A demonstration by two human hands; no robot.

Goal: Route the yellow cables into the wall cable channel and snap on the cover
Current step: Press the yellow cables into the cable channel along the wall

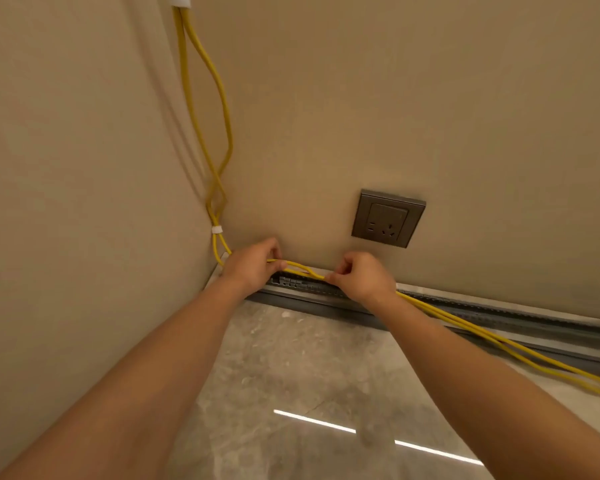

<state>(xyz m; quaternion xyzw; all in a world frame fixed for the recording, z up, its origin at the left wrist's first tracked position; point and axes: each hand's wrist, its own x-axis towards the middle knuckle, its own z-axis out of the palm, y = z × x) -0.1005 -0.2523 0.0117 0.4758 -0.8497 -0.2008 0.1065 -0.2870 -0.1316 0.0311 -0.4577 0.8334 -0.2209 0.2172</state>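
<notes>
With my left hand point(253, 263) and right hand point(362, 277) pinching the yellow cables point(300, 266), I should untwist them before pressing into the channel point(302, 284).

The cables point(499, 341) drop down the wall corner from 12 o'clock, pass through a tie point(217, 230), then bend at the foot of the wall toward 4 o'clock. The cable channel point(499, 315) runs along the base of the back wall, with the floor point(291, 358) before it. The left hand point(252, 265) holds the cables just above the channel's corner end, and the right hand point(364, 277) pinches them at its 3 o'clock. Beyond it they trail in front of the channel. A wall socket point(388, 219) sits at the right hand's 12 o'clock.
</notes>
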